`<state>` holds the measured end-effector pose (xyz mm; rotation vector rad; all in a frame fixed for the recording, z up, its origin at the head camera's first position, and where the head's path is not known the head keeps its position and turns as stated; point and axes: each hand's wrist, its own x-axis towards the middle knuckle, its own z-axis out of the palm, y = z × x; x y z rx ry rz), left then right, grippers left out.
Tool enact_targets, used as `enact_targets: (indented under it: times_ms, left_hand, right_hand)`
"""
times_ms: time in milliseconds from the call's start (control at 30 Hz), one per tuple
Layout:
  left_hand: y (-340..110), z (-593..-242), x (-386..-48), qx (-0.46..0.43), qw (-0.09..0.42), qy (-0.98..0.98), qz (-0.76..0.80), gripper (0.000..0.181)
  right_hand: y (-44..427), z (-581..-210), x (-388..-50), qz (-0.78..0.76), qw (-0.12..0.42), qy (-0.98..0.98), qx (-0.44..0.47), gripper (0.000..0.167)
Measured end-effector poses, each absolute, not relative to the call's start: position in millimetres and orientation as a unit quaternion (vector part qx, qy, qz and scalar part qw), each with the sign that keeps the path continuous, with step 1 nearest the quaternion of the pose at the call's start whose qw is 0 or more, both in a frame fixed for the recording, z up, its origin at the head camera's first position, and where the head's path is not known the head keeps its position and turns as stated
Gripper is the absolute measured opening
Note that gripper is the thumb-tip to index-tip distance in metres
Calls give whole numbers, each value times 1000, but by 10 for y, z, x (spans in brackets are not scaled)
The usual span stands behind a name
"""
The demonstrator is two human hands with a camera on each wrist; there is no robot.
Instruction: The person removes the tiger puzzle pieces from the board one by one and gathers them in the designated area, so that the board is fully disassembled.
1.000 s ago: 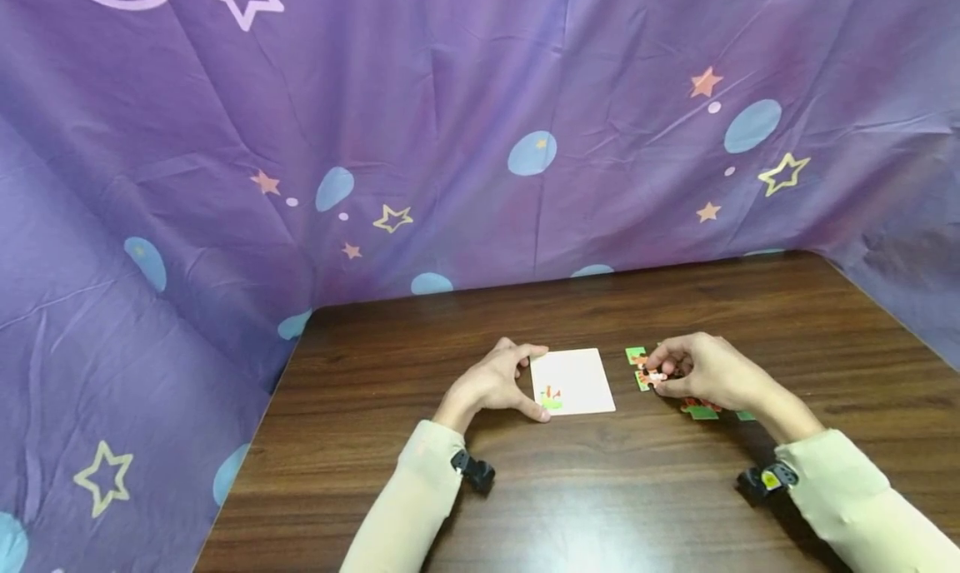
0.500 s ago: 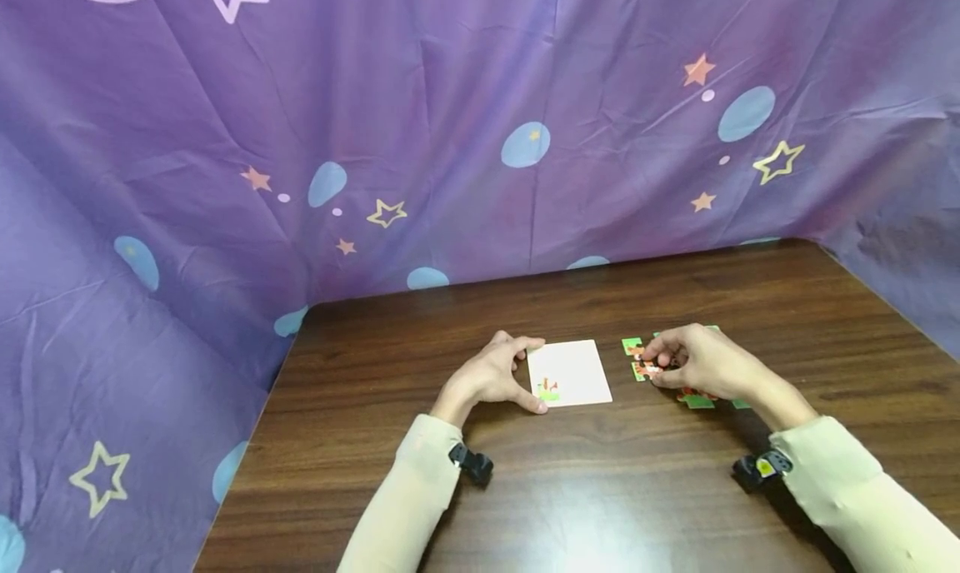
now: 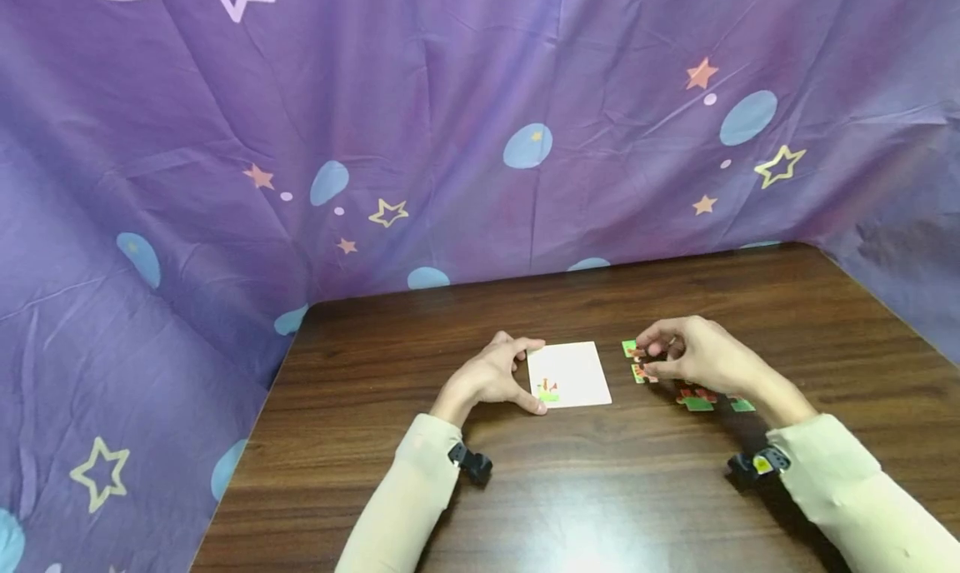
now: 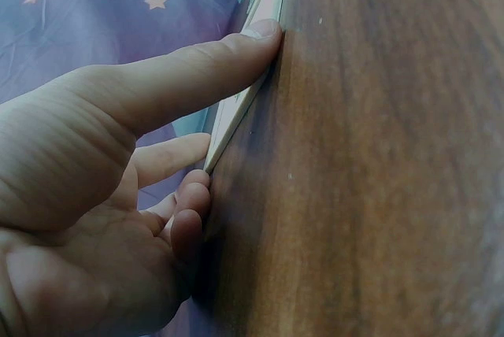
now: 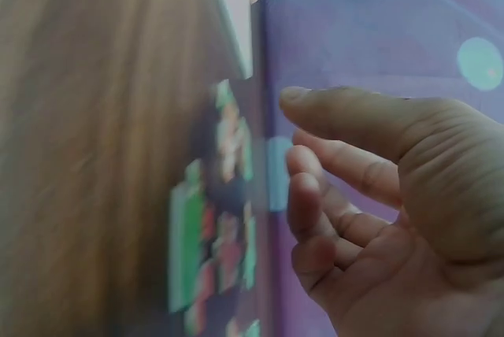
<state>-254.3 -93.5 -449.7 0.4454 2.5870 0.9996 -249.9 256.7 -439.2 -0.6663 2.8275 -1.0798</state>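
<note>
A white square puzzle board [image 3: 577, 373] lies flat, with a small red and green puzzle piece [image 3: 550, 394] in its near left corner. My left hand [image 3: 491, 373] holds the board's left side, thumb at the near corner and index finger at the far one. In the left wrist view, the thumb touches the board's edge [image 4: 228, 120]. My right hand [image 3: 705, 356] hovers over loose puzzle pieces [image 3: 699, 404] right of the board, partly covering them. The right wrist view shows nothing between its fingers, thumb apart from the blurred pieces [image 5: 187, 246].
Two joined-looking pieces [image 3: 641, 373] lie just right of the board. The dark wooden table [image 3: 360, 440] reaches back to a purple curtain [image 3: 450, 140] with stars. A black wrist camera [image 3: 471, 465] is strapped on the left wrist, another [image 3: 757, 466] on the right.
My right hand has shifted slightly left and up, away from the pieces its fingertips were near. The left hand stays on the board. The head view has tilted a little.
</note>
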Motion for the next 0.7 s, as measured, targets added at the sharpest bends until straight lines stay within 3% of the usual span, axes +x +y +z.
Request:
enact_targets:
  times_ms: [367,500,700]
  left_hand:
    - [-948,-4539,-2519,158,167,907,352,107]
    - [-950,-4511,-2532,162,160,911,345,107]
    - [-945,-4495,-2541,161,163,913,338,106]
  right_hand:
    - [2084,-4214,-2534,-421,22,877,-231,33]
    - [1893,-4263,-2561,-456,17,852,-258,36]
    - [1643,-4455,-2556,-498,57,820,-275,41]
